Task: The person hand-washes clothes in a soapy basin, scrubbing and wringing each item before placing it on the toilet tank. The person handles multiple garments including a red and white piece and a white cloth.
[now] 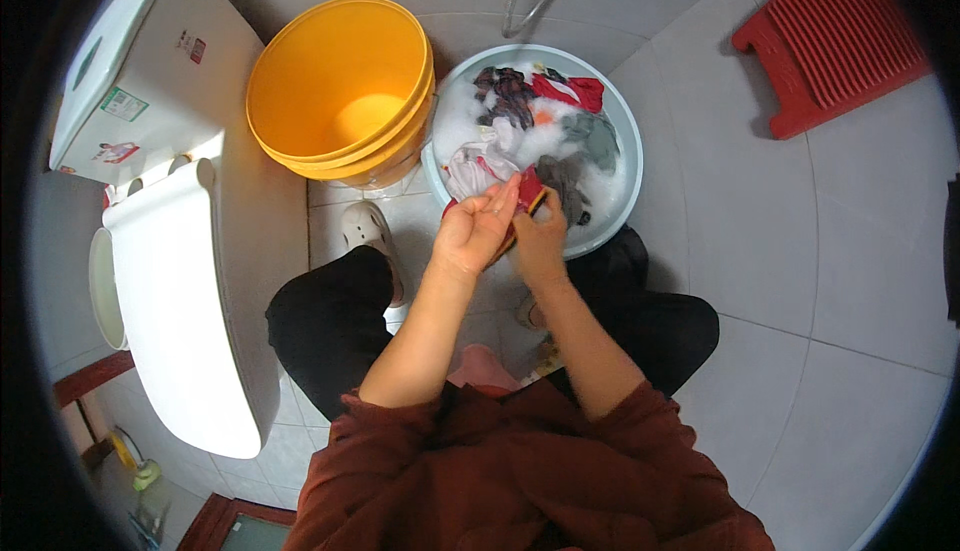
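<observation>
A light-blue plastic basin of sudsy water stands between my feet, full of wet clothes. At its near rim my right hand pinches a red cloth with a yellow and dark edge. My left hand is turned palm up against that cloth, fingers extended; part of the cloth is hidden behind it. Just beyond lies a white garment with red marks. Farther in the foam are a dark patterned garment, a red and white piece, a grey-green cloth and a dark grey cloth.
A yellow bucket stands left of the basin. The white toilet, lid down, is at far left. A red ridged plastic washboard is at upper right. A metal shower hose hangs behind the basin. Grey tiles extend rightward.
</observation>
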`<state>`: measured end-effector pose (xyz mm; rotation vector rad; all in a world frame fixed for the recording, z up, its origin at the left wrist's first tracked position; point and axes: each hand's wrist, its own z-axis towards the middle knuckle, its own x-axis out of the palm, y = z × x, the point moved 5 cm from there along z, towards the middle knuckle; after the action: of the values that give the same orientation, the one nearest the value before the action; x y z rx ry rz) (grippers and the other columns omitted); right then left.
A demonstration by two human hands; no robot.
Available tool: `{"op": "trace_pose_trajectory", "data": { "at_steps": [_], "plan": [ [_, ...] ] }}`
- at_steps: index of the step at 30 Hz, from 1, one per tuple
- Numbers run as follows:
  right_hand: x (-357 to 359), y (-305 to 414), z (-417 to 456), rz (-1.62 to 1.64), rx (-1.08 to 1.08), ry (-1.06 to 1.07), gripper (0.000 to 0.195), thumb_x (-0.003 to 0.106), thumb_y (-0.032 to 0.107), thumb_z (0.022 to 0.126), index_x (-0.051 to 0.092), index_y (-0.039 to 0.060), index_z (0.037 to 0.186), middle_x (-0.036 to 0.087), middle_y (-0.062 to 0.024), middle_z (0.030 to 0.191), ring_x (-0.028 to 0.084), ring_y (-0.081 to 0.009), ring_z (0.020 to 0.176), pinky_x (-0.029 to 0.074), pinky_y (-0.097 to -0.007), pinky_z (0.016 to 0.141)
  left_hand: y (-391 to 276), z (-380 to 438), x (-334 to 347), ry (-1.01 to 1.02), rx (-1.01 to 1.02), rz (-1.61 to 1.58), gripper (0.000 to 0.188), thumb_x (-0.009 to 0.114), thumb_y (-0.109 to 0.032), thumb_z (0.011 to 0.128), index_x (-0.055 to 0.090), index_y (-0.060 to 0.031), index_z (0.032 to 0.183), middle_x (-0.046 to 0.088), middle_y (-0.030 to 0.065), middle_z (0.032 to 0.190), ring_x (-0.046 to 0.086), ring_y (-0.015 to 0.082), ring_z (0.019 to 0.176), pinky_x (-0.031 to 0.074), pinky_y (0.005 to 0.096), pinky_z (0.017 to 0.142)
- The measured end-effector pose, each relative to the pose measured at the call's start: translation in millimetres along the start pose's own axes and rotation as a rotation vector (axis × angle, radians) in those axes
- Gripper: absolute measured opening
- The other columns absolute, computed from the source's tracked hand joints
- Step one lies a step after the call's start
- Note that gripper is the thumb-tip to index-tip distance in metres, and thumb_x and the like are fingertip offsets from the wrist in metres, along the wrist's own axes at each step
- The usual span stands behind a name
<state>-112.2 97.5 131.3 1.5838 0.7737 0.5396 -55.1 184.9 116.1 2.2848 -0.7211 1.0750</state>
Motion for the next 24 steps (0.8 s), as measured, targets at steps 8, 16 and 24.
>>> {"op": "trace_pose_trajectory", "data": {
  "at_steps": [8,16,24],
  "plan": [
    [42,77,-85,-0.864,-0.488,0.880,0.028,0.062,0.010,0.074,0.053,0.0071,0.101,0.051,-0.0120,0.087,0.054,-0.0284,0.081,0.045,-0.0386,0.075,-5,14,-27,0.285,-0.078,0.144,0.038,0.034,-0.027,0.096,0.043,-0.0086,0.128,0.049,0.0114,0.125,0.051,0.0237,0.108,0.040,0.0388,0.094],
    [87,109,13,-0.844,-0.990,0.460,0.025,0.064,0.020,0.074,0.057,0.0095,0.096,0.050,-0.0110,0.086,0.049,-0.0278,0.087,0.041,-0.0412,0.076,17,5,-6,0.479,-0.018,0.273,0.038,0.032,-0.028,0.096,0.044,-0.0076,0.126,0.049,0.0116,0.124,0.050,0.0243,0.107,0.037,0.0394,0.097],
    [78,90,-28,-0.697,-1.075,0.685,0.031,0.065,0.025,0.073,0.057,0.0072,0.097,0.050,-0.0130,0.084,0.049,-0.0298,0.080,0.041,-0.0405,0.072,25,-14,13,0.391,-0.101,0.267,0.036,0.034,-0.032,0.095,0.045,-0.0112,0.123,0.052,0.0094,0.111,0.051,0.0214,0.101,0.039,0.0380,0.087]
  ]
}}
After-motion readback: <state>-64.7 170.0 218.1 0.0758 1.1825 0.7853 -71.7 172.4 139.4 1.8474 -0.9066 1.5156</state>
